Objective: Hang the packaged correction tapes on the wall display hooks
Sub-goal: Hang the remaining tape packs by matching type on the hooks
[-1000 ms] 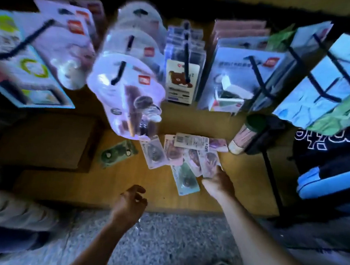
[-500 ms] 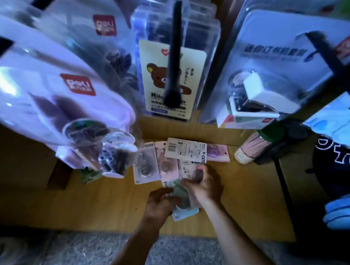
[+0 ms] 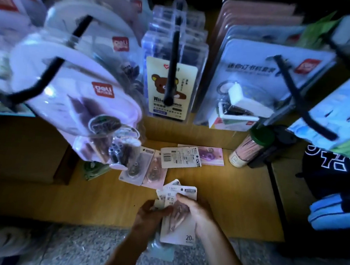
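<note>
- Both hands gripped one fanned stack of packaged correction tapes [image 3: 178, 221] low in the middle of the view: the left hand [image 3: 150, 214] wrapped its left edge, and the right hand [image 3: 196, 210] lay over the top card with its fingers [image 3: 181, 197] curled onto the upper edge. The stack was held just above the front part of the shelf, its lowest card hanging past the shelf edge over the speckled floor [image 3: 92, 251].
- The wooden shelf [image 3: 238, 203] ran across the frame, lit in the middle and dark towards both sides.
- Large white round blister packs [image 3: 76, 91] with red brand labels hung from black hooks [image 3: 45, 80] on the left, blurred and close to the camera.
- Blue-white stapler packs [image 3: 259, 85] hung at upper right, with another black hook [image 3: 299, 95] crossing in front of them.
- Clear cases with a bear card [image 3: 169, 84] hung at the centre on a straight black peg [image 3: 172, 67].
- More correction tape packs lay on the shelf behind the hands: two side by side [image 3: 144, 168], a face-down one with a barcode [image 3: 180, 156], and a pink one [image 3: 208, 155] partly under it.
- A green-capped tube of sticks [image 3: 250, 149] leaned at the right of those packs.
</note>
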Demonstrator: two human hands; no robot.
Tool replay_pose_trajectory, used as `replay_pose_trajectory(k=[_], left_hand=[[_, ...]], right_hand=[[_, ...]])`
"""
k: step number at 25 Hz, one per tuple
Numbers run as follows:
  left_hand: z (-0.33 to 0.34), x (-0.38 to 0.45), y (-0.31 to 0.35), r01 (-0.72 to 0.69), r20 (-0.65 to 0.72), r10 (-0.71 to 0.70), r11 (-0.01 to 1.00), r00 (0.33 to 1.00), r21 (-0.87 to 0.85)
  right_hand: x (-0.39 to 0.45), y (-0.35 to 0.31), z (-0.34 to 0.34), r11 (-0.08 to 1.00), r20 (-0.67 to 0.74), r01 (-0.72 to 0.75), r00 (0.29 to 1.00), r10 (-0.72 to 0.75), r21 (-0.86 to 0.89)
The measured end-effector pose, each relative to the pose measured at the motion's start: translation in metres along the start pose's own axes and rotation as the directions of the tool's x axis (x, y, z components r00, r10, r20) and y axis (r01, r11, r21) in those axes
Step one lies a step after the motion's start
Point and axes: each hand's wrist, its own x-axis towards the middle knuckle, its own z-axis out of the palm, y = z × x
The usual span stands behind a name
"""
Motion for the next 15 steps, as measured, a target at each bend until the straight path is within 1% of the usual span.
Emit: replay_pose_trajectory(k=[1, 2, 5, 8, 9, 11, 13, 15], left_hand=[[0.001, -0.009, -0.001, 0.011, 0.025, -0.011, 1.000, 1.000, 0.009], [0.003, -0.018, -0.004, 0.017, 0.046, -0.018, 1.000, 0.999, 0.015], [0.018, -0.054, -0.004, 0.064, 0.084, -0.066, 0.998, 0.994, 0.024], [0.030, -0.089, 0.002, -0.002, 0.141, -0.003, 0.999, 0.990, 0.034], [0.032, -0.105, 0.008, -0.013, 0.166, 0.007, 0.999, 0.986, 0.035], [0.032, -0.143, 0.024, -0.083, 0.217, 0.080, 0.997, 0.973, 0.004], [0.027, -0.177, 0.046, -0.161, 0.247, 0.151, 0.987, 0.957, 0.018], [0.021, -0.208, 0.068, -0.240, 0.269, 0.223, 0.970, 0.937, 0.028]], right_hand=[[-0.009, 0.005, -0.005, 0.999, 0.034, -0.015, 0.999, 0.014, 0.034], [-0.019, 0.009, -0.012, 0.996, 0.039, -0.003, 0.999, 0.000, 0.087], [-0.061, 0.009, -0.036, 0.974, -0.100, 0.085, 0.993, -0.065, 0.210], [-0.101, 0.004, -0.051, 0.938, -0.244, 0.224, 0.956, -0.160, 0.263], [-0.116, 0.000, -0.052, 0.922, -0.269, 0.269, 0.943, -0.194, 0.279], [-0.155, -0.007, -0.049, 0.867, -0.313, 0.363, 0.913, -0.260, 0.340], [-0.200, -0.018, -0.043, 0.803, -0.380, 0.464, 0.866, -0.324, 0.373], [-0.247, -0.032, -0.042, 0.704, -0.514, 0.621, 0.752, -0.413, 0.343]])
